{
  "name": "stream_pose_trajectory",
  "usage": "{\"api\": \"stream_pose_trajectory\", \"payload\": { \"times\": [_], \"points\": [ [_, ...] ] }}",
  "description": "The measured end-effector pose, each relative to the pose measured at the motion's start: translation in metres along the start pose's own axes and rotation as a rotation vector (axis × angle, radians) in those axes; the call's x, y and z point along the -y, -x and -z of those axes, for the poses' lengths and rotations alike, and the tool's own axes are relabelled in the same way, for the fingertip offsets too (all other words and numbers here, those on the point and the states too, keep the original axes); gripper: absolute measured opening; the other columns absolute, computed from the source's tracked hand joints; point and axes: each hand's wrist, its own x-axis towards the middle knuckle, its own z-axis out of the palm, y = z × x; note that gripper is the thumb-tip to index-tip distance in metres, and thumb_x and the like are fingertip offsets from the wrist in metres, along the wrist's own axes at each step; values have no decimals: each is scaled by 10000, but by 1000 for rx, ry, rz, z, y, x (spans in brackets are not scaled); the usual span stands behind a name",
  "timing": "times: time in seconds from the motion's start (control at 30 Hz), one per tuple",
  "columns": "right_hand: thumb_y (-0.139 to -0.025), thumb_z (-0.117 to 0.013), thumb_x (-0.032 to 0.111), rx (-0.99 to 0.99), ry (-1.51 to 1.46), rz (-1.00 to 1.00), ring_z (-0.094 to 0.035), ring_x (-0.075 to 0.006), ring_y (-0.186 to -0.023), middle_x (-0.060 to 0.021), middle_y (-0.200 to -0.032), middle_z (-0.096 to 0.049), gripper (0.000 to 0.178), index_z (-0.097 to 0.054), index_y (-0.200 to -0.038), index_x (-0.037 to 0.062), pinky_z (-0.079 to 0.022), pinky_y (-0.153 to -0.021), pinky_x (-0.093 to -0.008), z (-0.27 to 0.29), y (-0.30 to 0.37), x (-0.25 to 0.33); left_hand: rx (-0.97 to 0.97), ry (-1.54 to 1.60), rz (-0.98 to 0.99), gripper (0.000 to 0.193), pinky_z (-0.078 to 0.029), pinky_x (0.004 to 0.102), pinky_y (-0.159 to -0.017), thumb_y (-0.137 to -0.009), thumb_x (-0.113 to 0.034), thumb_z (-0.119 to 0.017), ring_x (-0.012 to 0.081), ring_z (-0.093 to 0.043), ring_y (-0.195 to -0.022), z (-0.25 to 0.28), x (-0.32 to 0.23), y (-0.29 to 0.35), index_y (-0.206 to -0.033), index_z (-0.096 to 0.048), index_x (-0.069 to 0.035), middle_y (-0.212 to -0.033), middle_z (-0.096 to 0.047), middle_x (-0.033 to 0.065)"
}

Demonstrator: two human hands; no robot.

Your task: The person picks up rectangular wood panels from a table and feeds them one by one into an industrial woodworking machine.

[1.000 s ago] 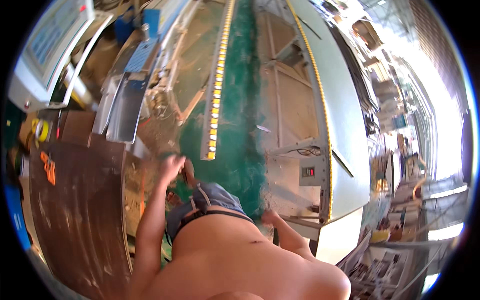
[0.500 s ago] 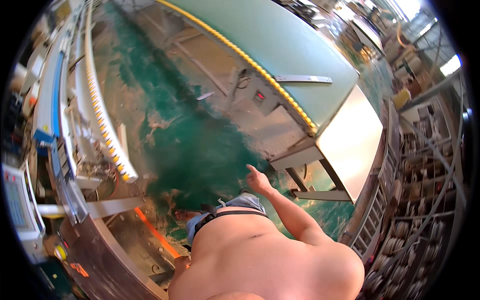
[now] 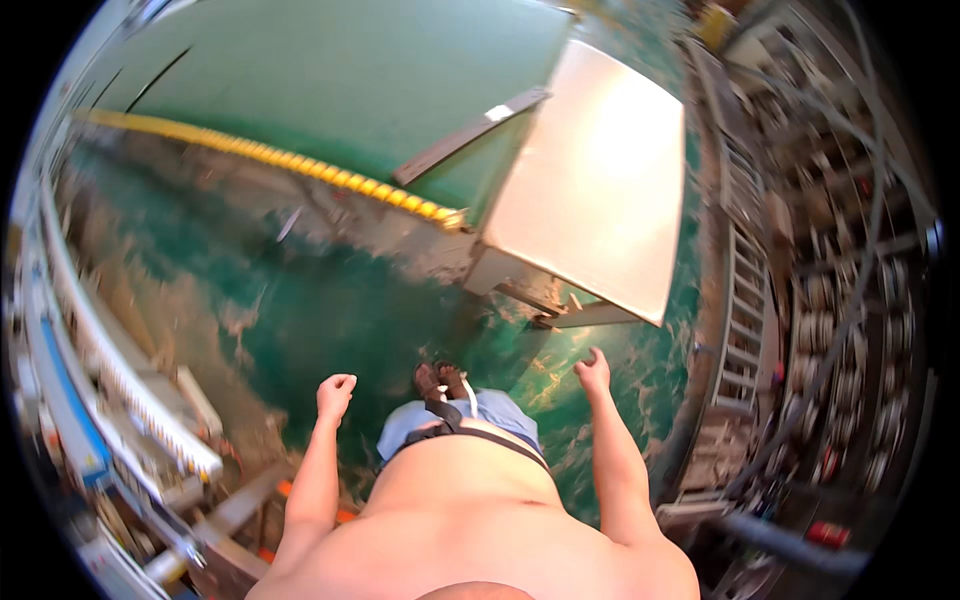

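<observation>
My left hand (image 3: 335, 397) hangs over the green floor, its fingers curled in with nothing visible in them. Off to the right, my right hand (image 3: 593, 371) is held low, loosely bent with a finger standing apart, and it touches nothing. Nearest to it is a pale, smooth-topped table (image 3: 610, 190) on a metal frame. A large green-topped table (image 3: 350, 80) adjoins it, edged with a row of yellow rollers (image 3: 300, 163). Across its corner lies a long flat metal strip (image 3: 465, 137), apart from both hands.
To the left runs a long machine with a white roller rail (image 3: 130, 385) and a blue strip (image 3: 75, 400). Racks with stacked round parts (image 3: 820, 320) and a ladder-like metal frame (image 3: 742, 310) line the right. A thin pale scrap (image 3: 289, 224) lies on the floor.
My view has swung right, bringing the pale table closer to the middle. My left hand has come up from the lower edge into full sight. My right hand now sits farther right.
</observation>
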Motion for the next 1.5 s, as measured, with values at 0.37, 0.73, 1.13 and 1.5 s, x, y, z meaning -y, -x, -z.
{"api": "stream_pose_trajectory", "payload": {
  "times": [0.37, 0.73, 1.13, 1.5],
  "points": [
    [-775, -563, 76, 461, -85, -1051, -527, -145, -445, -64, -573, -582, 134, -636, -675, 25, -385, -382, -262, 129, 230, -146, 1115, -817, 215, 173, -531, 317, -528, -787, -139, -556, 177, -631, -568, -119, -20, 13, -834, -661, -9, -694, -650, 78],
    [-744, -525, 87, 238, -176, -473, -573, -154, -556, -64, -623, -611, 121, -628, -708, 33, -467, -522, -308, 124, 0, -202, 577, -186, -314, 95, -422, 316, -589, -804, -94, -520, 165, -526, -644, -256, -6, 76, -771, -600, -53, -684, -556, 44],
    [-865, -526, 91, 348, -406, -14, -616, -149, -730, -95, -845, -642, 242, -554, -1062, -47, -496, -688, -267, 177, -304, -3, 1063, -28, -863, 234, -447, 328, -789, -830, -176, -525, 234, -571, -874, -434, -201, 117, -1008, -610, -50, -959, -606, 111],
    [-853, -541, 96, 1081, -213, 707, -648, -219, -783, -119, -861, -667, 214, -582, -1043, 7, -498, -726, -307, 54, -387, 202, 651, 507, -38, 388, -414, 320, -896, -861, -300, -494, 271, -540, -1036, -552, -168, 157, -1201, -529, -115, -1199, -526, 196]
  ]
}}
